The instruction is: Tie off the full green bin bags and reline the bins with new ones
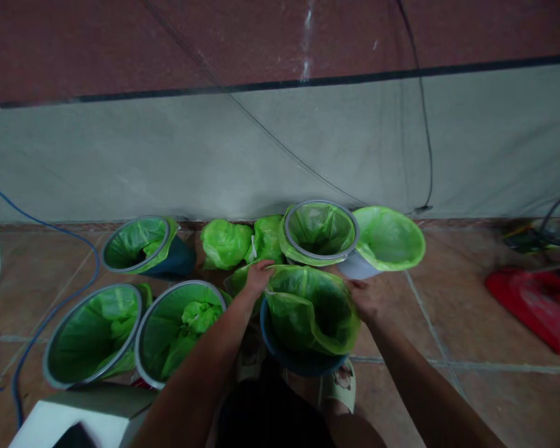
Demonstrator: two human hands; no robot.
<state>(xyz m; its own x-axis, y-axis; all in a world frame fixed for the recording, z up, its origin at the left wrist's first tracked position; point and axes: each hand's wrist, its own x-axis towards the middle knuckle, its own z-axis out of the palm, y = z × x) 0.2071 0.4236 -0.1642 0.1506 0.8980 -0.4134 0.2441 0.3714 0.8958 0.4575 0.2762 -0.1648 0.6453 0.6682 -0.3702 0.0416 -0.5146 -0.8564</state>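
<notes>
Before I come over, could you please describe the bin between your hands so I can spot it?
Start at the grey lower wall and come down the tiled floor to the feet. The bin stands just in front of them, its green bag held by the left hand and right hand. Unlike the other bins, it shows a bare dark-blue rim at the near side.

Brown tiled floor bears green-lined bins, knotted green bags, a blue hose and a red dustpan.
</notes>
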